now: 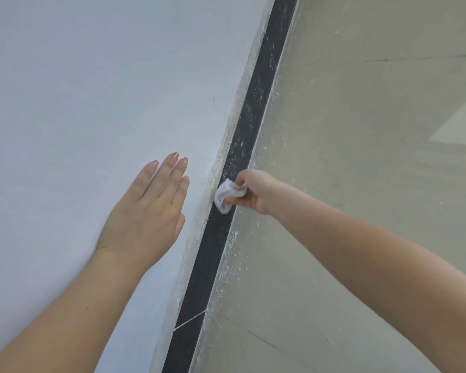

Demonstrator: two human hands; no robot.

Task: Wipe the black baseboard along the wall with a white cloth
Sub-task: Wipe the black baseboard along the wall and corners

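Two bare hands show in the head view. The right hand (pixel 256 191) grips a bunched white cloth (pixel 228 195), pressing it against the black baseboard (pixel 215 246), a diagonal strip running from 7 o'clock to 1 o'clock. The cloth sits near the strip's middle. At the cloth's 9 o'clock, the left hand (pixel 148 208) lies flat, fingers straight, on the pale wall (pixel 65 90). White specks dot the floor (pixel 361 130) beside the baseboard.
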